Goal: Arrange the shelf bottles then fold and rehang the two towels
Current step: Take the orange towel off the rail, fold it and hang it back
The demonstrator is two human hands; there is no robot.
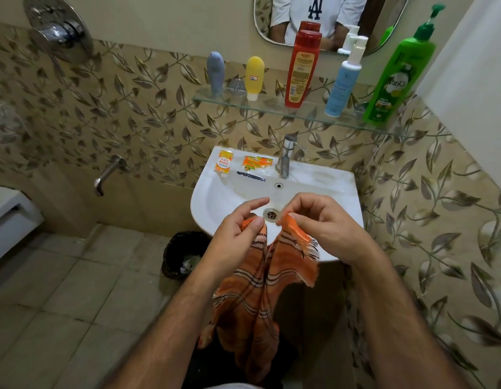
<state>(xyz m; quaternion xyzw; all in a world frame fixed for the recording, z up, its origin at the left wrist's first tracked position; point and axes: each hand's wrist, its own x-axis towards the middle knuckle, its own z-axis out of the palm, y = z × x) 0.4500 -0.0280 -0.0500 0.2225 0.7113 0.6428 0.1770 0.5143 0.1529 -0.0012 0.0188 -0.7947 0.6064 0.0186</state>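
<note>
- On the glass shelf above the basin, five bottles stand upright in a row that rises left to right: grey tube, yellow tube, red bottle, blue spray bottle, green pump bottle. I judge the bottle part done.
- I hold the orange striped towel in front of me, near the front edge of the sink, most of it hanging down between my forearms.
- My left hand pinches one top corner of the towel, index finger sticking out straight.
- My right hand pinches the other top corner between thumb and fingertips.
- The two corners sit close together, just over the drain, so I judge I am at the first fold of this towel.
- Left to do: finish this fold, hang it, then the second towel. I see neither a second towel nor a rail from here.
</note>
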